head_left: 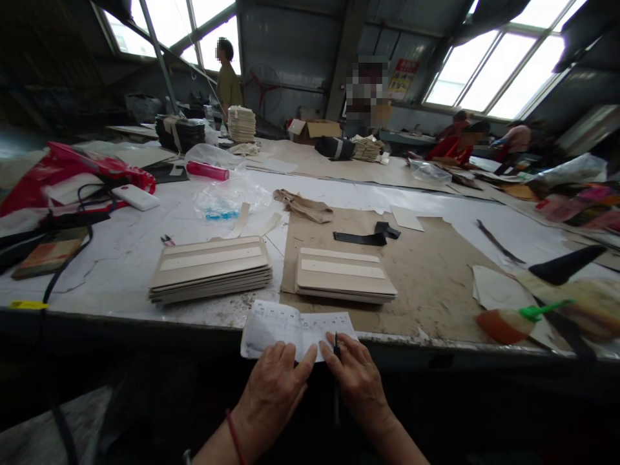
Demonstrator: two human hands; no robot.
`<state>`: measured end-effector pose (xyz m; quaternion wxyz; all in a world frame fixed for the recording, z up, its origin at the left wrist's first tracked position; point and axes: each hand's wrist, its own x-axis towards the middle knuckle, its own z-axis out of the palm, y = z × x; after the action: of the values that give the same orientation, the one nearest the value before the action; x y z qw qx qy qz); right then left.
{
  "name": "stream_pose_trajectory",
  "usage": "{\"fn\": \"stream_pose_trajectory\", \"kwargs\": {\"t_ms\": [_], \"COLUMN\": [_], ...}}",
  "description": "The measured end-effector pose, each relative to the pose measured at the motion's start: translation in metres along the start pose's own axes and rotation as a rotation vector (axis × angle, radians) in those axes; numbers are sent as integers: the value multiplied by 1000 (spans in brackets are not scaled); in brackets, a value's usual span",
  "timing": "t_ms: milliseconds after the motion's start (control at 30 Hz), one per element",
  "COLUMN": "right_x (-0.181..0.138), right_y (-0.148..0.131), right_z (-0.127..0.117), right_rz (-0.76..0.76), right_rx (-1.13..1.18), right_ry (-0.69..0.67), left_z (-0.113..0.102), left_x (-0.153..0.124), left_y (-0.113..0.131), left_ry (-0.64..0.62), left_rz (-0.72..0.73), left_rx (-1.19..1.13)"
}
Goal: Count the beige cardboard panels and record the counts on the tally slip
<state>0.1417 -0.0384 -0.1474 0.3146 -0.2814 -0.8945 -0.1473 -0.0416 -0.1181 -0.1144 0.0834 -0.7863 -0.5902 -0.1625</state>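
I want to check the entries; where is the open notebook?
The open notebook is at lower centre of the head view, at the table's near edge, touched by the left hand and right hand, two beige stacks beyond it.

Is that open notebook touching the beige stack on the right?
Apart. The head view shows a strip of brown paper between the open notebook and the right-hand beige stack.

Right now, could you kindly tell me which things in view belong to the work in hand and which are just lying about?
In use:
notebook, under both hands
pen, in the right hand
probably left stack, right stack

Apparently lying about:
black strip
brown cloth
pink roll
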Motion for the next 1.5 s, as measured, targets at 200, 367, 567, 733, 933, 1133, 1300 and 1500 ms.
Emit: {"fn": "stream_pose_trajectory", "kwargs": {"t_ms": [200,367,567,733,933,1133,1300,1500], "right_x": [2,13,43,72,82,73,70,73], "right_y": [2,7,10,5,7,15,16,18], "right_z": [-9,-21,-14,-3,18,40,42,38], "right_rz": [10,141,347,614,787,850,848,716], "right_rx": [104,356,705,862,964,954,982,877], "right_ry": [-92,-130,-112,-79,-190,-187,-153,-185], "left_z": [26,32,22,19,21,23,25,24], "left_x": [20,16,27,34,32,27,25,28], "left_y": [-8,-14,-20,-24,-23,-26,-27,-26], "left_ry": [-9,-34,-14,-64,-65,-27,-37,-114], "left_rz": [26,37,24,-26,-43,-89,-98,-143], "left_rx": [23,-50,-154,-202,-190,-131,-111,-139]}}
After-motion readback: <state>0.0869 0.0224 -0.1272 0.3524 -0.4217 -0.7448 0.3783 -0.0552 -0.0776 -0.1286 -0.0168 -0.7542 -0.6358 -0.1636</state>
